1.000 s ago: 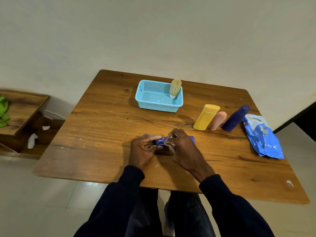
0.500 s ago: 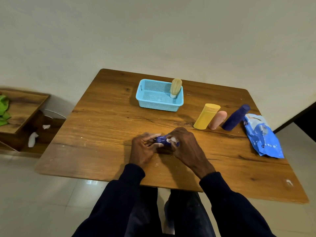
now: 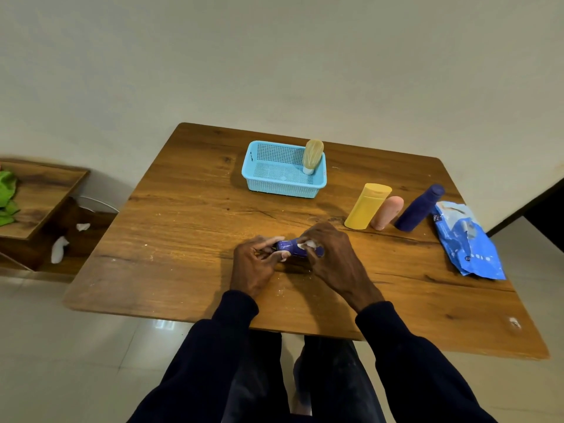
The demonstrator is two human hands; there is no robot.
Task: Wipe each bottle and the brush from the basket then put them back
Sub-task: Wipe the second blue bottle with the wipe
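A small purple bottle [image 3: 290,246] lies on its side near the front middle of the wooden table [image 3: 189,239]. My left hand [image 3: 254,264] grips its left end. My right hand [image 3: 331,254] covers its right part and pinches a white wipe [image 3: 305,245] against it. The light blue basket [image 3: 282,170] stands at the back of the table with a cream-bristled brush [image 3: 312,155] upright in its right corner. A yellow bottle [image 3: 367,206], a peach bottle [image 3: 387,212] and a dark blue bottle [image 3: 419,208] stand in a row at the right.
A blue wipes packet [image 3: 467,242] lies by the table's right edge. A low wooden shelf [image 3: 39,193] with a green cloth [image 3: 6,198] is on the floor to the left, with white scraps [image 3: 59,248] below it.
My right hand with the wipe has shifted a little along the purple bottle. The left hand keeps its hold. Everything else is where it was.
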